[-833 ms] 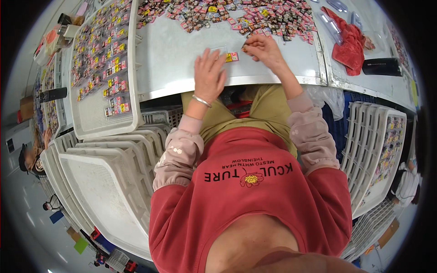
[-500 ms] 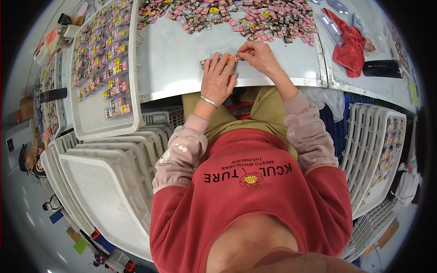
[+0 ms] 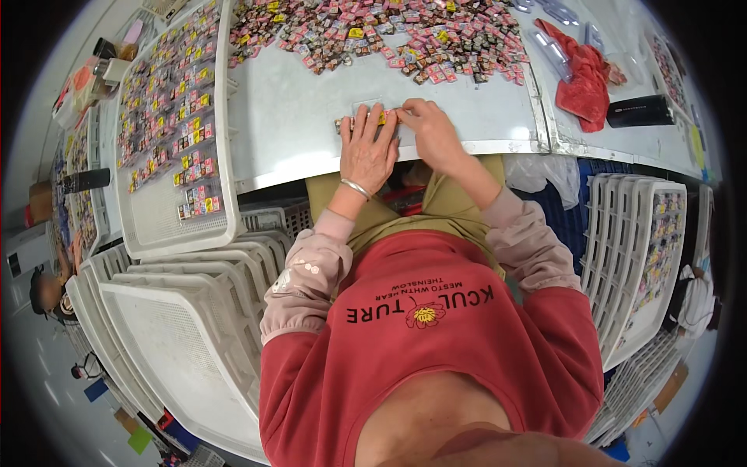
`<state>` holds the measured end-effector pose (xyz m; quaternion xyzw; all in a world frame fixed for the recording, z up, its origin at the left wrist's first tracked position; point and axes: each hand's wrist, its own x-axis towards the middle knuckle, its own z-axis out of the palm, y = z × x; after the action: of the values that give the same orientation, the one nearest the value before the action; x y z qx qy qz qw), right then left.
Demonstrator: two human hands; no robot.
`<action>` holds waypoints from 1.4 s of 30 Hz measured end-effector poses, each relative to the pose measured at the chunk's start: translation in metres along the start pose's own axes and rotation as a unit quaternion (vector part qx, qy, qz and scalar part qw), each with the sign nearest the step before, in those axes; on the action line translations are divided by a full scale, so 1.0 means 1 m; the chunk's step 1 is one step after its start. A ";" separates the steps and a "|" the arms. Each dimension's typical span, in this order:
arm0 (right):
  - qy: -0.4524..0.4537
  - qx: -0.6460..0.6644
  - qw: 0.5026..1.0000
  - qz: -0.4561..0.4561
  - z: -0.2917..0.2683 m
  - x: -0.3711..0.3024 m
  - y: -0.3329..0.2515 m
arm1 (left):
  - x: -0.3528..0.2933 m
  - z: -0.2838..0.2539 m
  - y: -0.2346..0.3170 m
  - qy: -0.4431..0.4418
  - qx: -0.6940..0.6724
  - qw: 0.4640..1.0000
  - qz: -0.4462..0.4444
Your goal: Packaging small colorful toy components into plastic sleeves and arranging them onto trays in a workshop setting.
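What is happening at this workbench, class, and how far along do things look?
A person in a red top rests both hands on a short row of small colourful square pieces near the front edge of a grey metal table. The left hand lies flat over it; the right hand pinches at its end. A loose heap of similar pieces waits behind, and a white perforated plastic tray holds sorted rows.

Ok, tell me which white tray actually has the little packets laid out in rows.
The white tray lying flat on the bench left of the left hand: it carries rows of small packets. The stacked trays below it show bare mesh.
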<state>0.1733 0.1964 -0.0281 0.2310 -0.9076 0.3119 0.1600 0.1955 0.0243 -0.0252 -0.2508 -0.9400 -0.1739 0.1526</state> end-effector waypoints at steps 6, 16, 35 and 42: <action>0.035 0.156 0.969 0.186 -0.032 0.062 0.062 | 0.005 0.004 0.007 -0.009 -0.025 1.000 0.004; 0.074 -0.114 0.991 0.009 -0.020 0.068 0.084 | 0.091 0.017 -0.039 0.071 -0.181 0.977 -0.083; -0.023 -0.103 0.994 0.002 -0.011 0.103 0.087 | 0.144 0.037 -0.001 -0.069 -0.001 0.961 -0.267; -0.145 0.074 0.980 0.116 -0.017 0.117 0.077 | 0.136 0.051 -0.013 -0.092 -0.067 0.958 -0.264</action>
<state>0.0369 0.2236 -0.0024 0.1782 -0.9161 0.3580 -0.0279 0.0665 0.0914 -0.0229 -0.0184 -0.9689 -0.2469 -0.0032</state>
